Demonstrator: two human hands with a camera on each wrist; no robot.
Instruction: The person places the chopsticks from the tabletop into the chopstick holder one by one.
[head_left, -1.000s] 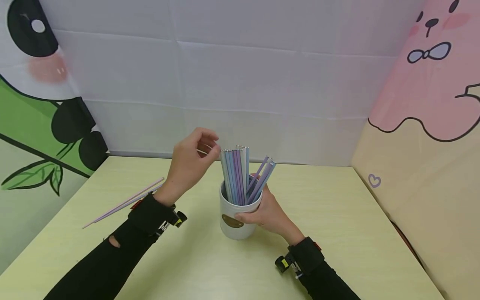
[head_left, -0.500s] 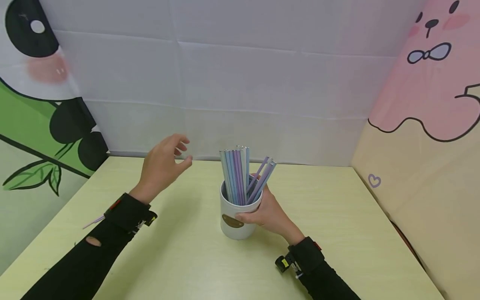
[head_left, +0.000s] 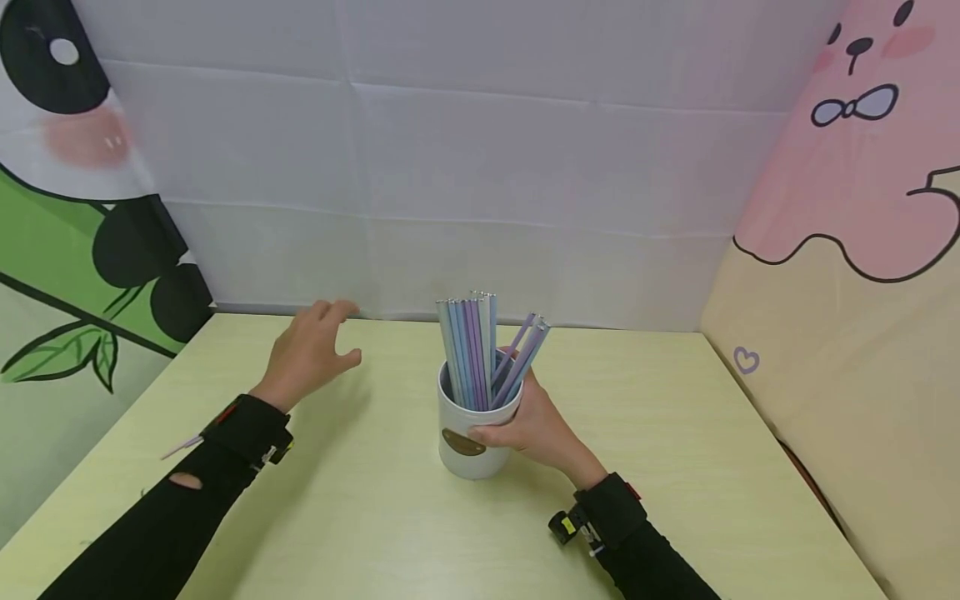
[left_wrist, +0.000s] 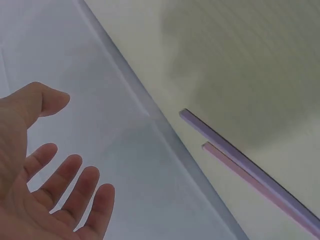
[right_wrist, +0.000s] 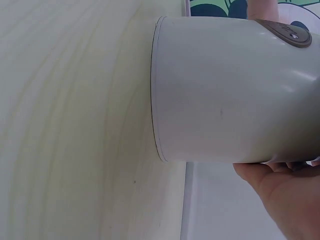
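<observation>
A white cup [head_left: 467, 437] stands on the pale green table [head_left: 390, 533], filled with several pastel blue and purple sticks [head_left: 474, 350] with silver tips. My right hand [head_left: 528, 427] grips the cup's right side; the right wrist view shows the cup [right_wrist: 225, 90] close up with my palm [right_wrist: 280, 200] against it. To the left of the cup my left hand [head_left: 313, 348] hovers over the table, fingers spread and holding nothing. In the left wrist view the left hand [left_wrist: 50, 200] is open above a purple stick [left_wrist: 225, 147] and a pink stick [left_wrist: 245, 172] lying on the table.
Only the tip of the loose sticks [head_left: 180, 447] shows in the head view; my left sleeve hides the rest. A white cloth wall [head_left: 480, 183] closes the back, with printed panels on the left [head_left: 67, 275] and right [head_left: 847, 333].
My left hand has moved away from the stick tops in the cup, left and down over the table, and its fingers have spread. The right hand and the cup have not moved.
</observation>
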